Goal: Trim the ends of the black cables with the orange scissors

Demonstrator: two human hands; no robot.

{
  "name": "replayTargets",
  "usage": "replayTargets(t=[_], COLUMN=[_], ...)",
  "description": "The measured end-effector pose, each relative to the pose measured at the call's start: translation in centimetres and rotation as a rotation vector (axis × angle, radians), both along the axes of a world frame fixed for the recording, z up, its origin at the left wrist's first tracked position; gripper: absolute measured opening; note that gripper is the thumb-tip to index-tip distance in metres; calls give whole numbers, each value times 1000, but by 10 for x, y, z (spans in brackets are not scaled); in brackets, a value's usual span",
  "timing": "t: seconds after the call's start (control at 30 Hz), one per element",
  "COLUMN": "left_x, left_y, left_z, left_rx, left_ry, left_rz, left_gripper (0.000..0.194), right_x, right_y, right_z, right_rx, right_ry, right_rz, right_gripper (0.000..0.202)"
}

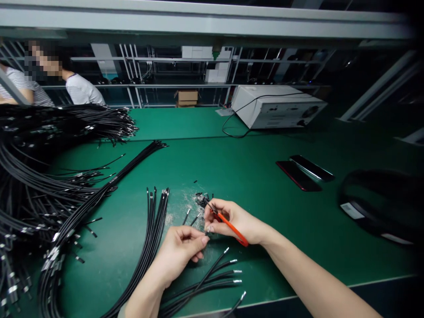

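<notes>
My left hand (179, 251) is closed, with thumb and forefinger pinching the end of a black cable (206, 234). The fingertips of my right hand (240, 221) meet it at that same end. Also in my right hand is a pair of orange-handled scissors (234, 230), its dark tips pointing up and left; whether the blades are apart I cannot tell. Just beyond the fingers lie small black offcuts (201, 199) and clear plastic scraps (187, 198). Black cables with silvery ends (215, 282) fan out below my hands, and a cable bunch (155, 229) curves past my left wrist.
A large heap of black cables (20, 176) covers the left of the green table (251, 176). On the right lie two phones (298, 176) and a blurred black object (380, 207). A white equipment box (274, 108) stands behind. Two people (82, 88) are at the far left.
</notes>
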State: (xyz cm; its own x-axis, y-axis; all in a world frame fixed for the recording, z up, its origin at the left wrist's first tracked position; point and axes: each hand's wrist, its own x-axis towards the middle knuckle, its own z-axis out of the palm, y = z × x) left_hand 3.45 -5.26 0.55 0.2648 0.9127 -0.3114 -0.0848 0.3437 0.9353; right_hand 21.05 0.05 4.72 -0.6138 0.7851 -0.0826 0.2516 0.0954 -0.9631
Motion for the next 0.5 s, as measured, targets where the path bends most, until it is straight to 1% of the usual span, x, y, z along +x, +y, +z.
replayTargets(t=[0.07,0.13,0.2,0.23,0.33,0.4,0.5], left_x=[1,2,1,1,1,1,2], left_y=[1,2,3,4,5,5,6], left_z=[-3,-7,-10,-11,-11,-10,-7], left_rx=[36,96,172,200,254,278,320], left_ry=[68,137,225,263,380,438,491], left_rz=[57,106,154,180,233,245,253], left_gripper=[28,28,26,26,24,23,21], right_x=[1,4,7,9,9,6,-1], right_y=[3,2,-3,-7,-23,-33,-42], right_z=[2,5,7,8,6,3,-4], right_rx=[192,430,641,720,860,920,965], right_ry=[-160,-375,-619,-740,-1019,-1104,-1156], right_rz=[-61,-135,-151,-142,-100,-83,-76], right_gripper=[23,24,29,31,35,36,35])
